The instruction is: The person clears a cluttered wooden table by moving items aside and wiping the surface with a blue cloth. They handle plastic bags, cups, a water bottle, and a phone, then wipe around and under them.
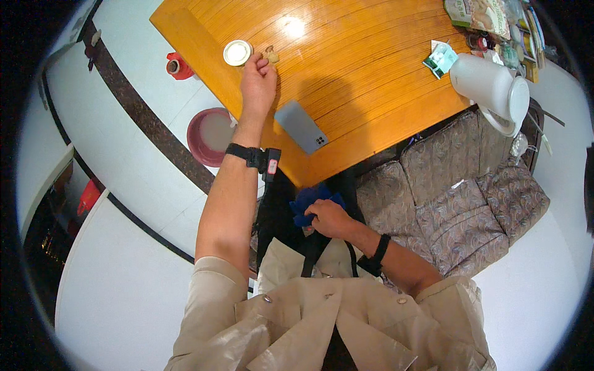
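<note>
My left hand [260, 83] rests near the corner of a wooden table [371, 51], its fingers curled. Its fingertips are right beside a round tin with a pale lid [238, 53] and some small tan and brown pieces [271, 54]. Whether they grip either is hidden. A grey smartphone [301, 127] lies back side up, to the right of my left wrist. Down at my lap, below the table corner, my right hand [329, 218] has its fingers bent on a crumpled dark blue cloth [304, 206]. Black straps with small devices circle both wrists.
At the table's right edge stand a white jug [485, 86], a green and white packet [439, 59] and a cluster of bags and jars [501, 37]. A patterned sofa [464, 208] is at my right. On the floor at left are a pink basin [197, 139] and a red-wrapped roll [180, 66].
</note>
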`<state>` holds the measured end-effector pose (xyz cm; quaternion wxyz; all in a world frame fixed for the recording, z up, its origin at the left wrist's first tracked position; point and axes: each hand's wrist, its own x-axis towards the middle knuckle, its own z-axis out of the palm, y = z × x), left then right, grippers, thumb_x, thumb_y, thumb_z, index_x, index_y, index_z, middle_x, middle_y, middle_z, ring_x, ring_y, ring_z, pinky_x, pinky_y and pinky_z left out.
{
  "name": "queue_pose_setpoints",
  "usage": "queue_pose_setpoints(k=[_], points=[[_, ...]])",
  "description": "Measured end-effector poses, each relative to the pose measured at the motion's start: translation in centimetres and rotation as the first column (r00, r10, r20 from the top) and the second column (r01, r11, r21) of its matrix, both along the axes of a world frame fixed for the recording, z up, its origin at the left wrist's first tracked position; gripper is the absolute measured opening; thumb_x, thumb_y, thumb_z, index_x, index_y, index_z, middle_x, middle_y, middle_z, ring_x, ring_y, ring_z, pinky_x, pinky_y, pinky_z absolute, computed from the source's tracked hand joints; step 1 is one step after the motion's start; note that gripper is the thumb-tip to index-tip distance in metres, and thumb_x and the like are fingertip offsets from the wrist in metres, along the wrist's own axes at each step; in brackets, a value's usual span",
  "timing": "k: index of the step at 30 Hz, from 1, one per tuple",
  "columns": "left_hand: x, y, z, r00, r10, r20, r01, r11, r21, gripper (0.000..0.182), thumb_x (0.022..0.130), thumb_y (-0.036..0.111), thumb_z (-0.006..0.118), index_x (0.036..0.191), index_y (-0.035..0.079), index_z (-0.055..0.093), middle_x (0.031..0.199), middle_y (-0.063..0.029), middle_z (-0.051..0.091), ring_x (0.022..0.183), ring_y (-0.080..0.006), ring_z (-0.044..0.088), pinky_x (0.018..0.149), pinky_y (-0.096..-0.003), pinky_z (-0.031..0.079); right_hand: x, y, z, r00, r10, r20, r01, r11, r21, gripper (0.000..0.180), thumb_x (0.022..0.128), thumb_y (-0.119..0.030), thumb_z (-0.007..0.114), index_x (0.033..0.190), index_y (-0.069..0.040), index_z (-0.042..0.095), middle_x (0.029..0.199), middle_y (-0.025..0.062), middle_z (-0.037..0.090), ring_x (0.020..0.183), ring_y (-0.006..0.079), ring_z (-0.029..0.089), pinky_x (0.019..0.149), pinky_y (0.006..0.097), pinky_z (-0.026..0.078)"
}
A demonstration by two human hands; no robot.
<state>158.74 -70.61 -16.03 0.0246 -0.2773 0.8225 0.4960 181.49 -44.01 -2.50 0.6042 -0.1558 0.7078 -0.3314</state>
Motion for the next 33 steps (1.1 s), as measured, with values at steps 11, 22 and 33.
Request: queue_pose_setpoints(k=[11,22,33], points=[[16.8,-1.2,3.6,0.991,0.029,0.131,-0.024,0.999,-0.046,0.038,0.100,0.019,0.067,0.132,-0.002,0.060,0.108,-0.0172,0.072,0.098,-0.0266,0.070,0.088,-0.0387,0.056,-2.2,2.8,4.5,0.985,-0.159,-0.062,0.162,0.986,0.037,0.030,0.086,-0.012,0.062,0.114,-0.010,0.073,0.116,0.0202,0.066,0.111,0.0414,0.063,0.097,0.0502,0.052],[29.7,1.6,5.8,0.901,-0.054,0.430,-0.035,0.980,0.198,0.036,0.104,0.017,0.061,0.137,0.003,0.055,0.098,-0.0131,0.075,0.090,-0.0219,0.073,0.082,-0.0341,0.058,-11.7,10.8,9.9,0.668,-0.469,-0.578,0.548,0.835,-0.044,0.033,0.084,0.001,0.062,0.117,-0.003,0.068,0.112,0.0228,0.068,0.108,0.0431,0.064,0.097,0.0470,0.052],[35.4,1.1,7.2,0.796,-0.193,0.574,0.109,0.978,0.177,0.037,0.102,0.019,0.065,0.134,0.003,0.057,0.101,-0.0138,0.074,0.092,-0.0243,0.071,0.084,-0.0362,0.056,-19.9,12.9,-7.7,0.587,-0.097,-0.804,0.600,0.718,0.352,0.069,0.085,-0.020,0.076,0.148,-0.009,0.050,0.142,0.0260,0.050,0.127,0.0482,0.048,0.109,0.0537,0.043]])
